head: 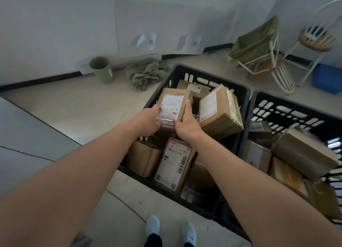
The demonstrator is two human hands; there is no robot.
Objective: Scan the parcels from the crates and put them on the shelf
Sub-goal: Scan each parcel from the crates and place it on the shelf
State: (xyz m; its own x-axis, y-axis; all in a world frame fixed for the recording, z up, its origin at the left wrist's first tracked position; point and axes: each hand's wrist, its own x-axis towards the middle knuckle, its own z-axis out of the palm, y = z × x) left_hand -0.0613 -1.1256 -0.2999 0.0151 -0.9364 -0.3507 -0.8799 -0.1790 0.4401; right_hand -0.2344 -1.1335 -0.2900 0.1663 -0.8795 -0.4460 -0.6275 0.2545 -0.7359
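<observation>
A small cardboard parcel [173,102] with a white label faces up above the left black crate [246,91]. My left hand [149,120] grips its left side and my right hand [187,122] grips its right side, thumb on the near edge. Below it in the crate lie more parcels: a long labelled box [174,165], a plain brown box [144,158] and a tilted taped box [220,110]. The right black crate [288,113] holds several more brown parcels [303,152]. No scanner or shelf is visible.
A green bin [101,69] and crumpled green cloth [146,73] lie by the back wall. A white metal rack with a green bag [257,43] and a blue tub [327,80] stand at the back right. A grey surface [27,128] sits on the left. My shoes [171,232] stand on the tiled floor.
</observation>
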